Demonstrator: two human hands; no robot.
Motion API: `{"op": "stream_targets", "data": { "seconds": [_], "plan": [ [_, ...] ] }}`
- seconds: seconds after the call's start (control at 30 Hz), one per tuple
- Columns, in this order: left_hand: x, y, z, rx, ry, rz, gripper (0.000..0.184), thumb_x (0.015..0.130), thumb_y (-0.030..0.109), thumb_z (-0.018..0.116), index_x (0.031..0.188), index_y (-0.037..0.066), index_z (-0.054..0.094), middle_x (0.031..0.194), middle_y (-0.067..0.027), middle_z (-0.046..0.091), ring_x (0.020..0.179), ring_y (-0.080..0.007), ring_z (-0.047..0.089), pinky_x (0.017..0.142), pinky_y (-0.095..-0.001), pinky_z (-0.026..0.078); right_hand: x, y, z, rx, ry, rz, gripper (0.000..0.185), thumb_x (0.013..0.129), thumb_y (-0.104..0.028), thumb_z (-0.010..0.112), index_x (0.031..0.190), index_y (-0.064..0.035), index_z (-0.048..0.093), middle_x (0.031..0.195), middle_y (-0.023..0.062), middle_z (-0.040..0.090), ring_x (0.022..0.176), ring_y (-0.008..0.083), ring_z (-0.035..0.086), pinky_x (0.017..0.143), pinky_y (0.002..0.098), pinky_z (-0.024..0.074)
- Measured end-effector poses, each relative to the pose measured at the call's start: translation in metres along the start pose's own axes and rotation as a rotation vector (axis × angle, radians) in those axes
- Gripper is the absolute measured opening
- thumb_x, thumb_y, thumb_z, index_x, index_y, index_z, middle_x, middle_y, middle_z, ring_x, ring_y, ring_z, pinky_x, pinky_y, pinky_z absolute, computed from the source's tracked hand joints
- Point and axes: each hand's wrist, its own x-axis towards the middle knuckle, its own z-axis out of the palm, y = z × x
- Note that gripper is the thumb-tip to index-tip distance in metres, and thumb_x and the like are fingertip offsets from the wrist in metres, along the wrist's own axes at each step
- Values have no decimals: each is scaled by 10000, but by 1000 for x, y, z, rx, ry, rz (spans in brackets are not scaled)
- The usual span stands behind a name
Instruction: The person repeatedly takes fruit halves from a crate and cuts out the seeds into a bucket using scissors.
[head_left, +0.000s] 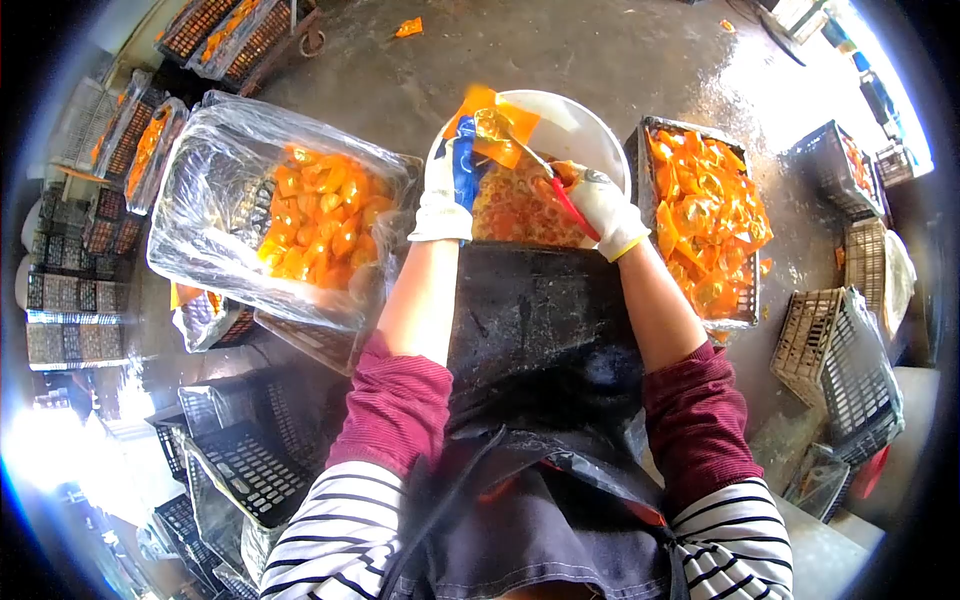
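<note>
My left hand [450,185], in a white glove with blue on it, grips an orange plastic packet [497,128] above a white round tub [610,150]. My right hand [600,208], in a white glove, is closed around red-handled scissors [572,208]. Their metal blade points up and left and meets the packet; whether it has cut through I cannot tell. Inside the tub lies a reddish-orange, wet-looking mass [520,208] with many small ring-like pieces.
To the left, a crate lined with clear plastic [205,190] holds plump orange packets [325,205]. On the right, a dark crate [740,310] is heaped with crumpled orange wrappers [705,215]. More crates [805,345] stand on both sides, and an orange scrap [408,28] lies on the wet floor.
</note>
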Motion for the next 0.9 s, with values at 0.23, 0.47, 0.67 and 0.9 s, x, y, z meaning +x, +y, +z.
{"op": "stream_targets", "data": {
  "seconds": [0.23, 0.47, 0.67, 0.9],
  "plan": [
    [4, -7, -1, -18, -169, 117, 393, 911, 217, 615, 1251, 37, 536, 1152, -101, 594, 1019, -216, 592, 825, -305, 523, 9, 14, 10, 74, 47, -84, 288, 895, -221, 617, 1123, -44, 622, 990, 99, 664, 888, 192, 583, 790, 288, 452],
    [10, -11, -4, -1, -254, 160, 378, 907, 186, 614, 1241, 25, 540, 1150, -102, 596, 1008, -207, 592, 830, -309, 526, 6, 10, 13, -3, 126, -105, 298, 871, -247, 613, 1110, -69, 627, 963, 137, 666, 882, 245, 606, 790, 337, 452],
    [-4, 1, 6, -27, -133, -61, 414, 887, 181, 635, 1261, 43, 522, 1151, -81, 595, 997, -189, 592, 829, -300, 521, 8, 16, 12, -20, 80, -62, 277, 843, -206, 611, 1092, -89, 638, 945, 138, 669, 866, 264, 620, 769, 361, 456],
    [-2, -16, 5, 126, -301, 21, 491, 843, 56, 646, 1292, 25, 451, 1097, -117, 599, 945, -233, 624, 736, -351, 581, 12, 24, 20, 84, 130, -182, 290, 837, -221, 623, 1096, -89, 630, 928, 135, 669, 855, 272, 629, 756, 362, 466]
  ]
}}
